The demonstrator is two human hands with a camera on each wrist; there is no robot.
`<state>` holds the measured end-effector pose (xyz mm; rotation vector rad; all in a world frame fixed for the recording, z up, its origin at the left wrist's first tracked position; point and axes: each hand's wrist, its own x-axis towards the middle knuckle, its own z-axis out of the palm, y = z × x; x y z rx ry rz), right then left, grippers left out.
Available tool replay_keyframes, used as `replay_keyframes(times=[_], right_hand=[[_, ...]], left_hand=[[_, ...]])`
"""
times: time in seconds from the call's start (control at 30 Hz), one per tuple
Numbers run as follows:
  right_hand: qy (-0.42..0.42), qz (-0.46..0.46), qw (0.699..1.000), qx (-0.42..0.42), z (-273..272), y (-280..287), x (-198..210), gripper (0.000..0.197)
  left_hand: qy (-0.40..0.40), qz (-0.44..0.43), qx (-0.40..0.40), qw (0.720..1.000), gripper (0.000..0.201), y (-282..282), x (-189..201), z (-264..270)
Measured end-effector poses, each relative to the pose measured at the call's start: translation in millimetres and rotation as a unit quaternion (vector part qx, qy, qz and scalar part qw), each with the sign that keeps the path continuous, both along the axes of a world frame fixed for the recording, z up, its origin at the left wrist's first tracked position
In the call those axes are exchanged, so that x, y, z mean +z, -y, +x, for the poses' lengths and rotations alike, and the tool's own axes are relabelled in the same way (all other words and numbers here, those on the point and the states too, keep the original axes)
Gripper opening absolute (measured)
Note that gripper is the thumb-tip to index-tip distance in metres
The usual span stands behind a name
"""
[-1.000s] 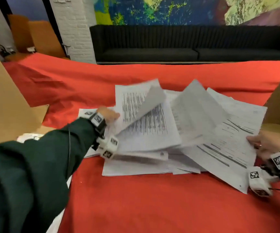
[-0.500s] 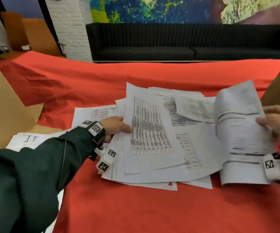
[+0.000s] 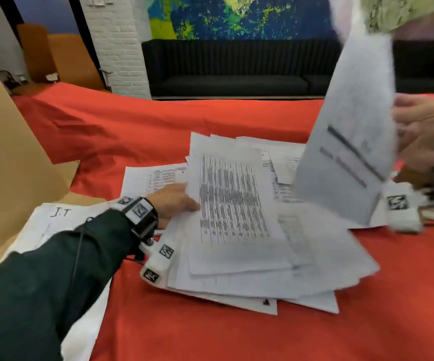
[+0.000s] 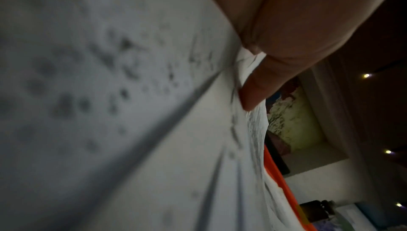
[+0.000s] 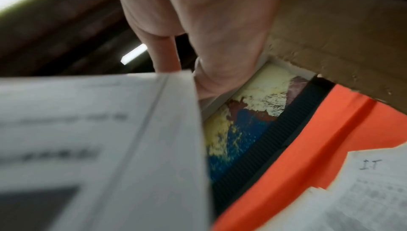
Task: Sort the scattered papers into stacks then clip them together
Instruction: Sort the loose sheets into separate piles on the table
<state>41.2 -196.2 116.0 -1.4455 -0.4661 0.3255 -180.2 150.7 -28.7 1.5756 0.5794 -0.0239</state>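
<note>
A loose pile of printed papers lies on the red cloth in the head view. My left hand rests on the pile's left edge, thumb on top of the sheets and fingers tucked under them. My right hand holds a lifted sheaf of sheets upright over the right side of the pile, blurred by motion. In the right wrist view the fingers pinch that sheaf at its edge.
A sheet marked "I.T" lies at the left beside a brown cardboard panel. More cardboard stands at the right. Red cloth covers the table; a black sofa runs along the far wall.
The right hand has raised its sheets from the pile's right side to upright in the air. The left hand stays at the pile's left edge, where the sheets have settled flatter.
</note>
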Motion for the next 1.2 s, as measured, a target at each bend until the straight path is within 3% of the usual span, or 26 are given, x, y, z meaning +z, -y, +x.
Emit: replay_keyframes(times=[0.13, 0.23, 0.27, 0.37, 0.47, 0.53, 0.63, 0.7, 0.77, 0.83, 0.9, 1.03, 1.17, 1.2], right_hand=[[0.054, -0.188, 0.979, -0.048, -23.7, -59.7, -82.2, 0.018], [0.072, -0.341, 0.936, -0.051, -23.0, -91.5, -134.7, 0.017], [0.087, -0.383, 0.918, -0.051, -28.3, -98.4, -144.2, 0.018], [0.073, -0.436, 0.897, -0.016, -44.2, -118.1, -163.1, 0.019], [0.046, -0.426, 0.903, 0.026, -44.1, -117.8, -164.3, 0.018], [0.074, -0.438, 0.896, -0.003, -29.4, -100.5, -153.8, 0.017], [0.094, -0.491, 0.862, -0.077, 0.9, -56.8, -141.0, 0.031], [0.019, -0.454, 0.888, -0.069, 13.7, -28.1, -140.9, 0.038], [-0.073, -0.349, 0.934, -0.029, 17.1, -10.6, -142.0, 0.049], [-0.091, -0.266, 0.960, 0.014, 11.2, -1.9, -136.8, 0.035], [-0.057, -0.243, 0.968, 0.031, 6.5, 3.4, -128.7, 0.015], [0.016, -0.215, 0.977, 0.000, 9.0, 15.6, -111.2, 0.019], [0.072, -0.189, 0.978, -0.041, 10.2, 25.1, -87.0, 0.074], [0.095, -0.191, 0.976, -0.043, 9.3, 26.9, -81.3, 0.080]], left_hand=[[-0.035, 0.004, 0.033, 0.999, 0.027, 10.5, -27.6, -0.6], [-0.027, -0.074, 0.075, 0.994, 0.094, -8.2, -55.3, 4.5], [-0.028, -0.105, 0.080, 0.991, 0.104, -9.8, -56.7, 5.8], [-0.031, -0.129, 0.041, 0.990, 0.090, -5.9, -48.4, 7.0], [-0.053, -0.014, -0.006, 0.998, 0.078, -6.0, -52.8, 10.7], [-0.050, 0.080, 0.004, 0.996, 0.065, -12.4, -59.8, 12.9], [-0.008, 0.115, -0.036, 0.993, 0.041, -20.1, -54.5, 7.9], [0.038, 0.096, -0.059, 0.993, 0.048, -24.8, -51.1, 3.4], [0.076, 0.009, -0.058, 0.995, 0.079, -28.9, -51.8, 0.2], [0.110, -0.071, -0.044, 0.990, 0.092, -28.9, -51.4, -1.8], [0.119, -0.092, -0.030, 0.988, 0.085, -25.6, -49.4, -2.0], [0.105, -0.089, 0.051, 0.989, 0.039, -12.0, -43.6, 0.3], [0.100, -0.098, 0.086, 0.986, 0.030, -1.5, -42.4, 6.2], [0.096, -0.102, 0.087, 0.986, 0.032, 0.0, -41.8, 7.2]])
